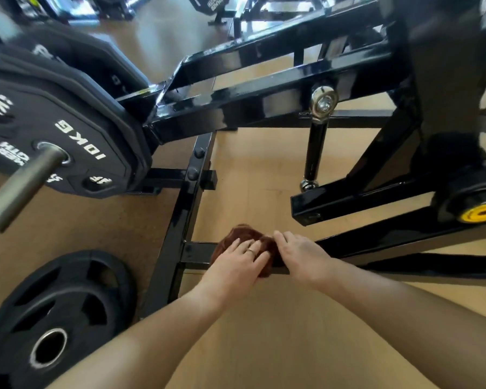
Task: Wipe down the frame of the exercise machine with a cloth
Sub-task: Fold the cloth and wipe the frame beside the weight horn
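Low on the glossy black steel floor bar [199, 255], I press the crumpled brown cloth [243, 234] with my flat-fingered left hand [237, 266]; my right hand [299, 252] pinches its edge. Mid-wipe, I judge; next, slide along the bar.

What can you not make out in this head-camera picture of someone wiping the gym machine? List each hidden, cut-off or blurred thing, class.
1. The cloth: mostly covered by the left hand and right hand.
2. The bar beneath the cloth: hidden by the cloth and hands, so its cleanliness is unknown.
3. The yellow cap: cut off by the right edge.
4. The loose weight plate on the floor: cut off at the bottom left corner.
5. The machines at the top: blurred.
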`<act>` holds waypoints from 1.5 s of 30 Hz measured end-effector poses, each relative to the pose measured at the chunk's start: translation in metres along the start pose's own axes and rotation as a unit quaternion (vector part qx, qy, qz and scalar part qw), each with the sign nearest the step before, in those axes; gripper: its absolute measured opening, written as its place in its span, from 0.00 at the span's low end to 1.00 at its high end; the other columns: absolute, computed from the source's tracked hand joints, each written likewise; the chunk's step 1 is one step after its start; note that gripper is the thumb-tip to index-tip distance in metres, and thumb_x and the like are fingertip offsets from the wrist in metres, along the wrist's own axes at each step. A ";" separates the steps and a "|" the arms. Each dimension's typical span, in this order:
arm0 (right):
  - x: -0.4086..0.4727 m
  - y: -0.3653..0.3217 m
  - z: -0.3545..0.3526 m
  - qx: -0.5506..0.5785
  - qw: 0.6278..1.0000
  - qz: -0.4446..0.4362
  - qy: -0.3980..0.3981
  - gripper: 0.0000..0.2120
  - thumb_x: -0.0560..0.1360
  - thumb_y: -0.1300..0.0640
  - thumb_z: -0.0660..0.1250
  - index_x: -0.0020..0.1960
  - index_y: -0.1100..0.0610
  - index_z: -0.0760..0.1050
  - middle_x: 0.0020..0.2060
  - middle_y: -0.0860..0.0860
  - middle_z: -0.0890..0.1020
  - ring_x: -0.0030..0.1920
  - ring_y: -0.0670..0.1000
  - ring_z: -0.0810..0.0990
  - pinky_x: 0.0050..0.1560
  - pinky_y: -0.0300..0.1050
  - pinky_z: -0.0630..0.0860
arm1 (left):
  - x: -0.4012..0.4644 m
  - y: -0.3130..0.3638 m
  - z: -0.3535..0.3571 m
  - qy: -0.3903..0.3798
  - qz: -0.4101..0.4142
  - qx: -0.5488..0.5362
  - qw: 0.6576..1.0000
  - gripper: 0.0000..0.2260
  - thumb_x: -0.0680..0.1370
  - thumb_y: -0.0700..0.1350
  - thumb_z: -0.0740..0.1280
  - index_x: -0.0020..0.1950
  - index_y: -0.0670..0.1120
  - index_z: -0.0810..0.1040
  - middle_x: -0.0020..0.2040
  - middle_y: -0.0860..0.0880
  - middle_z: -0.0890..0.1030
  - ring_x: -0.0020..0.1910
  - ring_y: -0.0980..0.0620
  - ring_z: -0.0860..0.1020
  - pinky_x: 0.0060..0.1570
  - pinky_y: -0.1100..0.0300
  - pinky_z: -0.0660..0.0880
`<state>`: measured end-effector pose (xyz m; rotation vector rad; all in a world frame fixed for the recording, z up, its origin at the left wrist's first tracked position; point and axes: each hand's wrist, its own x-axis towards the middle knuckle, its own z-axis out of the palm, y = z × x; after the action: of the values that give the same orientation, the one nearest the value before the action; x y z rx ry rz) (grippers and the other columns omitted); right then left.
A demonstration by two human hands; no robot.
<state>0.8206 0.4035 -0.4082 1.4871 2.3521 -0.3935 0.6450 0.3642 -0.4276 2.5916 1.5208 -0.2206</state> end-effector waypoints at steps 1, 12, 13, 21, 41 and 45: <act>-0.005 -0.004 -0.007 -0.016 1.000 0.005 -0.024 0.38 0.77 0.60 0.71 0.80 0.57 0.53 0.67 0.55 0.71 0.66 0.56 0.73 0.67 0.50 0.72 | -0.006 -0.006 -0.009 -0.014 0.001 -0.003 1.000 0.22 0.85 0.47 0.61 0.79 0.48 0.65 0.79 0.45 0.67 0.78 0.44 0.65 0.79 0.48 0.60; -0.100 -0.055 -0.157 0.287 0.948 0.052 -0.130 0.41 0.75 0.61 0.72 0.81 0.47 0.56 0.71 0.51 0.71 0.68 0.55 0.74 0.64 0.51 0.78 | -0.085 -0.039 -0.192 0.017 -0.295 -0.519 0.802 0.07 0.85 0.49 0.60 0.51 0.57 0.77 0.49 0.54 0.82 0.50 0.54 0.80 0.49 0.60 0.75; -0.112 -0.063 -0.176 0.372 0.918 0.066 -0.124 0.38 0.75 0.64 0.70 0.80 0.47 0.59 0.72 0.50 0.71 0.70 0.54 0.73 0.66 0.50 0.77 | -0.092 -0.036 -0.210 0.026 -0.307 -0.540 0.783 0.08 0.85 0.48 0.60 0.51 0.55 0.78 0.49 0.53 0.82 0.51 0.52 0.80 0.51 0.58 0.76; -0.208 -0.131 -0.329 0.757 0.607 0.209 -0.124 0.16 0.83 0.63 0.58 0.68 0.59 0.76 0.65 0.62 0.80 0.64 0.58 0.78 0.69 0.56 0.75 | -0.152 -0.017 -0.368 0.026 -0.345 -0.595 0.725 0.12 0.85 0.49 0.59 0.52 0.48 0.81 0.50 0.49 0.83 0.52 0.48 0.80 0.59 0.50 0.75; -0.322 -0.077 -0.585 0.798 0.561 0.216 0.040 0.17 0.80 0.47 0.69 0.68 0.41 0.73 0.62 0.49 0.80 0.63 0.54 0.79 0.63 0.62 0.79 | -0.109 0.070 -0.679 -0.017 -0.377 -0.756 0.535 0.18 0.84 0.63 0.57 0.65 0.54 0.76 0.59 0.46 0.80 0.59 0.45 0.79 0.52 0.49 0.79; -0.332 -0.028 -0.590 0.769 0.572 0.273 0.086 0.16 0.81 0.46 0.68 0.67 0.42 0.72 0.61 0.49 0.79 0.61 0.56 0.79 0.58 0.64 0.82 | -0.072 0.099 -0.692 -0.029 -0.350 -0.713 0.607 0.12 0.85 0.61 0.56 0.61 0.58 0.73 0.58 0.50 0.79 0.56 0.50 0.77 0.54 0.52 0.77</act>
<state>0.8527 0.3565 0.2668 2.7015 0.9703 -2.5442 0.7387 0.3821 0.2686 0.6757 1.4972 0.6104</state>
